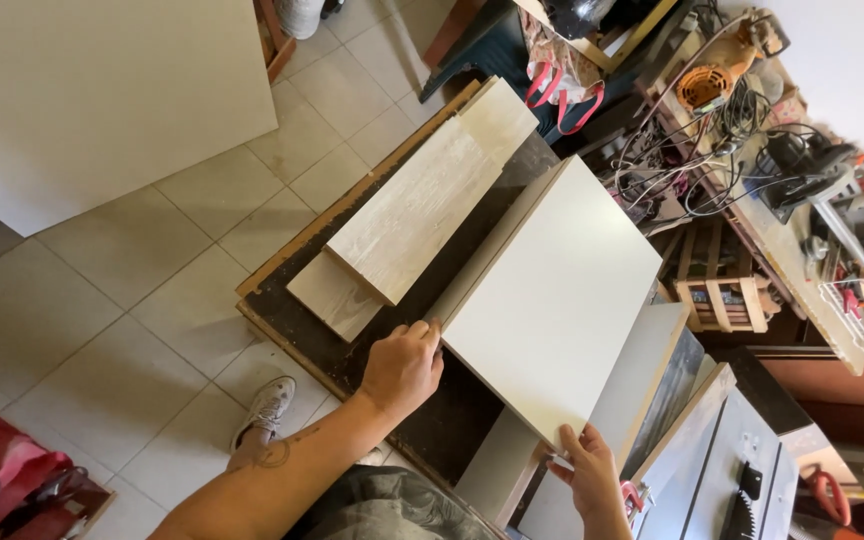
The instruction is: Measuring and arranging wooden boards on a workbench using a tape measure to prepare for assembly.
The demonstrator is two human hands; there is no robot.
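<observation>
Both hands hold the white board (pixel 557 300): left hand (pixel 402 368) pinching its near corner, right hand (pixel 592 475) gripping the lower edge. It rests tilted over the dark surface (pixel 422 420), likely stiff, smooth-faced, moderately heavy; edges suit holding.

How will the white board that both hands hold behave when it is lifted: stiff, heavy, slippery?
The white board probably stays stiff: its edges look straight and flat. Its smooth face may be slippery, so the left hand and right hand grip its corners.

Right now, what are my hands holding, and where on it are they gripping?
Both hold the pale rectangular board: left hand at its near left corner, right hand at its near right corner.
</observation>
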